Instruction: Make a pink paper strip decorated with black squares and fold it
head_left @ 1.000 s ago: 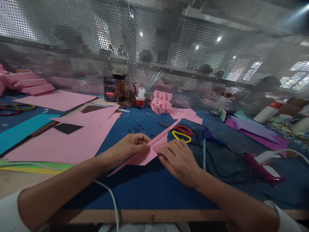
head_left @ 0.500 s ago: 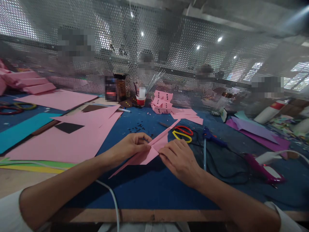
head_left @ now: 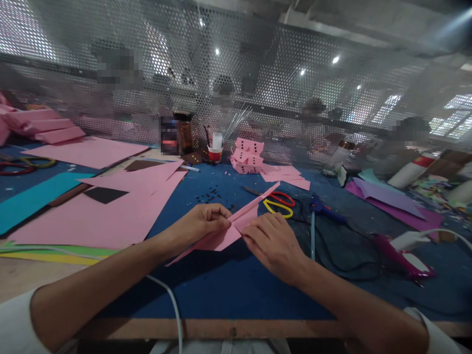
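Note:
A folded piece of pink paper (head_left: 222, 238) is held up above the blue table top (head_left: 236, 290), tilted with its right end higher. My left hand (head_left: 201, 223) is closed on its upper folded edge, thumb and fingers pinching near the middle. From the right, my right hand (head_left: 271, 241) pinches the lower edge; its fingertips are partly hidden behind the paper. Just beyond the paper's right end lie scissors (head_left: 282, 206) with red and yellow handles. Small black scraps (head_left: 210, 195) are scattered behind my left hand.
Large pink sheets (head_left: 121, 216) and a teal strip (head_left: 40, 196) lie at the left. Pink pieces with black dots (head_left: 248, 156) stand at the back. Right of my hands are a blue glue gun (head_left: 326, 209), its black cable and a magenta device (head_left: 403, 260). A white cable (head_left: 171, 295) crosses the front edge.
The pink paper has turned slightly, its right tip shifting a little to the right and its lower left end rising a little. Both hands keep their hold almost in place.

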`<state>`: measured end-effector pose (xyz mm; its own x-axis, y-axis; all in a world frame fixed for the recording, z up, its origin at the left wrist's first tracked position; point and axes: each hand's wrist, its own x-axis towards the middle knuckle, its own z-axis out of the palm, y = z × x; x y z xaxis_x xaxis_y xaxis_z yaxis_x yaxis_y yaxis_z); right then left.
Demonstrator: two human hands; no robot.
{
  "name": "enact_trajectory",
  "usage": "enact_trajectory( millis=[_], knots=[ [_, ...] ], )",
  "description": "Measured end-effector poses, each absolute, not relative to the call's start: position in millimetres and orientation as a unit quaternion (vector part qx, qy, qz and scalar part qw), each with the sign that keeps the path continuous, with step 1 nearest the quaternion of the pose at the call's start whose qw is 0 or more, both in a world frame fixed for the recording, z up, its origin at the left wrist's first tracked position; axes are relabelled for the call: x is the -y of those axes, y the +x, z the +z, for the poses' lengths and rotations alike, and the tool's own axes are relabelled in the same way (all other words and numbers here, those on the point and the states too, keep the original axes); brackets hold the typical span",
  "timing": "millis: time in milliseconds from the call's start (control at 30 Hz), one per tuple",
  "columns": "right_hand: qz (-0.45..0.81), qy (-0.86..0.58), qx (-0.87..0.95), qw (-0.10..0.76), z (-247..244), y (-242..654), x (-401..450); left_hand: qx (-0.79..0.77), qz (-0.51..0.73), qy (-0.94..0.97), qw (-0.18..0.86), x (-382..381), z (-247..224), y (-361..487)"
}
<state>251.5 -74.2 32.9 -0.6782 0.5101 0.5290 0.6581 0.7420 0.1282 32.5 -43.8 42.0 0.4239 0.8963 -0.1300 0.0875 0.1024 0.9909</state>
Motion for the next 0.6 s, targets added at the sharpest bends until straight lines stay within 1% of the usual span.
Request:
enact_trajectory(
  millis=[133,367,600],
  knots=[
    [-0.153,-0.326,0.904,0.232,32.4,251.8,74.3,-0.425,0.341,0.573,0.612,44.9,43.7,33.9],
    [-0.152,-0.33,0.903,0.231,31.9,251.7,74.2,-0.41,0.343,0.543,0.648,47.0,43.5,34.6],
    [-0.156,-0.329,0.901,0.234,33.3,250.6,75.6,-0.45,0.327,0.564,0.61,45.5,45.9,36.5]
  ],
)
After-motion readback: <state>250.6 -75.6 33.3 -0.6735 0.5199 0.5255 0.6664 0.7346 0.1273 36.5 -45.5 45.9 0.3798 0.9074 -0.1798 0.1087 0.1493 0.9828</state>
